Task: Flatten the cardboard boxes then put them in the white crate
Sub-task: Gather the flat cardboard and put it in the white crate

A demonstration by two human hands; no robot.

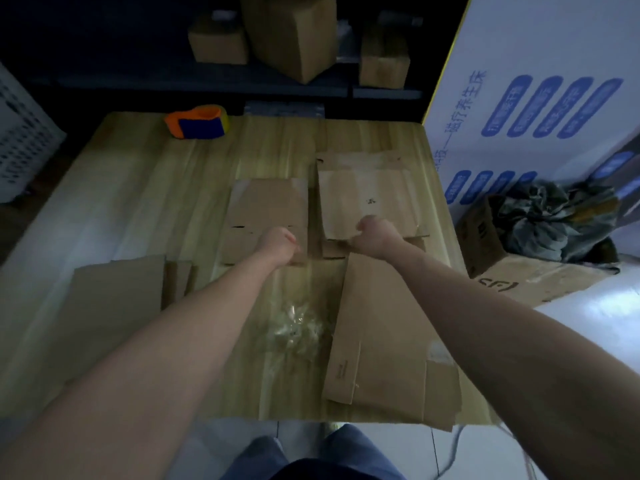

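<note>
Curled fingers [366, 226] of the right hand [375, 237] pinch the near edge of a flattened box [367, 199]. The left hand [280, 245] is balled over the near edge of a second flat sheet [266, 209] just beside it, though whether its fingers hold the card cannot be told. Nearer the person than the fingers, crumpled clear tape [298, 327] and a larger flattened carton [381, 341] lie on the worktop [138, 188]. The white crate [20, 140] stands well off to the left of the fingers, past the worktop's edge. Gathering appears to be the step in hand; stacking sheets square and gripping both edges should carry them cleanly.
</note>
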